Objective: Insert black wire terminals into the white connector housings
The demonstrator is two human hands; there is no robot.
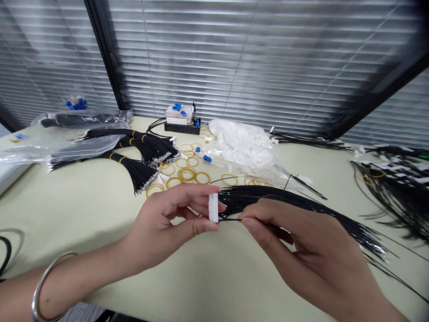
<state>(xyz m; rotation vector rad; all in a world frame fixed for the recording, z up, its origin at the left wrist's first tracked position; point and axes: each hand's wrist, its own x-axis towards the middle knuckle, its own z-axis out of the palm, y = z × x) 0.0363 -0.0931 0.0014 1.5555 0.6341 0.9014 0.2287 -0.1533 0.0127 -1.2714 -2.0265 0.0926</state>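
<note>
Between the thumb and fingers of my left hand (167, 228) is a white connector housing (213, 207), held upright with its row of small slots showing. My right hand (298, 250) pinches a thin black wire (231, 219) close to its end. The wire reaches the lower end of the housing; whether its tip sits inside a slot I cannot tell. Just behind both hands lies a bundle of black wires (261, 195), running off to the right with shiny ends.
Yellow rubber bands (186, 174) lie scattered behind my left hand. Banded bundles of black wires (134, 167) rest at the left. A plastic bag of white connectors (241, 143) and a black tray (182, 128) stand further back. More wires (395, 188) spread at the right.
</note>
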